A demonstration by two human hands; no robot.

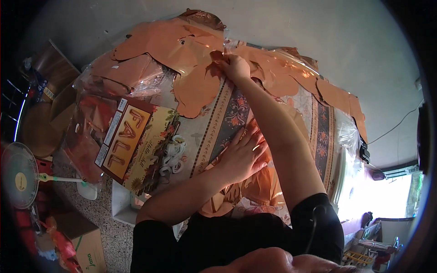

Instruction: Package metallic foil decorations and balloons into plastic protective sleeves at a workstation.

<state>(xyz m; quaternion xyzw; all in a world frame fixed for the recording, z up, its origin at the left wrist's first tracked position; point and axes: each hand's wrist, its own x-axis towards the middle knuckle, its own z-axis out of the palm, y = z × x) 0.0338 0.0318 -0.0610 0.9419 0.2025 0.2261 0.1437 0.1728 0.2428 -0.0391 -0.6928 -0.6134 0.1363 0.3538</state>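
Observation:
My right hand (236, 68) reaches to the far side of the table, its fingers closed on a dark, crumpled copper-coloured foil piece (217, 60). Closer to me, my left hand (241, 157) lies with spread fingers on shiny orange-copper foil (268, 184), part of it hidden under the hand and right forearm. Flat, rounded copper foil shapes (195, 93), which look like deflated balloons, cover the table's far edge. To the left are a printed autumn-coloured package sheet (132, 141) and a bundle of white ribbon or string (173, 154).
A patterned cloth (211, 132) covers the table. Clear plastic bags with reddish foil (91, 113) lie at its left edge. On the left stand a fan (20, 179) and a cardboard box (86, 250); a white bin-like container (123, 204) is under the table. A bright window (387, 198) is at right.

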